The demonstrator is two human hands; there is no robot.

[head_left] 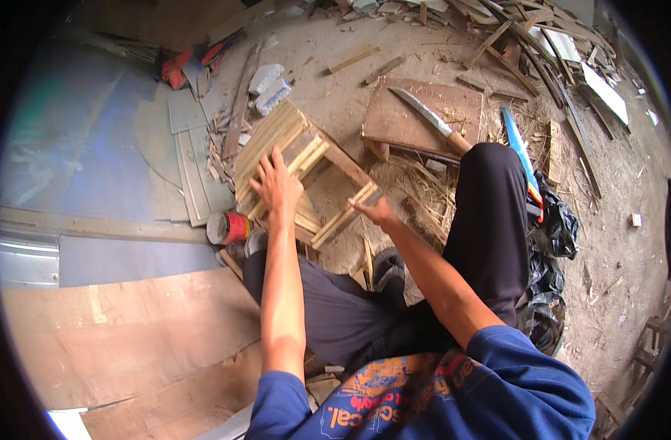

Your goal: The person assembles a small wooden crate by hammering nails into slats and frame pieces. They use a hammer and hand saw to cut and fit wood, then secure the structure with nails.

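- My blue sleeves and bare forearms come up from the lower edge; I sit on the ground, dark trousers [335, 308] below, one knee [489, 191] raised on my right.
- My left hand [277, 185] lies flat, fingers spread and released, pressing on top of the bamboo slat frame [291, 158] in front of me.
- My right hand [379, 214] pinches the end of a bamboo strip [346, 216] at the frame's near right corner, thumb and fingers closed on it.
- The frame rests on the dirt just past my legs, tilted, its slats running side by side.
- Just left of the frame, near my left leg, lies a small red can [229, 227] on its side.
- Left of that, grey sheet offcuts [192, 169] lie beside flat brown boards [130, 330].
- Beyond the frame, a brown board [409, 121] lies on the dirt with a long knife [431, 117] on it, wooden handle toward my knee.
- Right of my knee a blue tool [517, 147] lies in dry straw, black plastic [555, 220] beside it.
- Farthest off, a heap of scrap sticks [511, 37].
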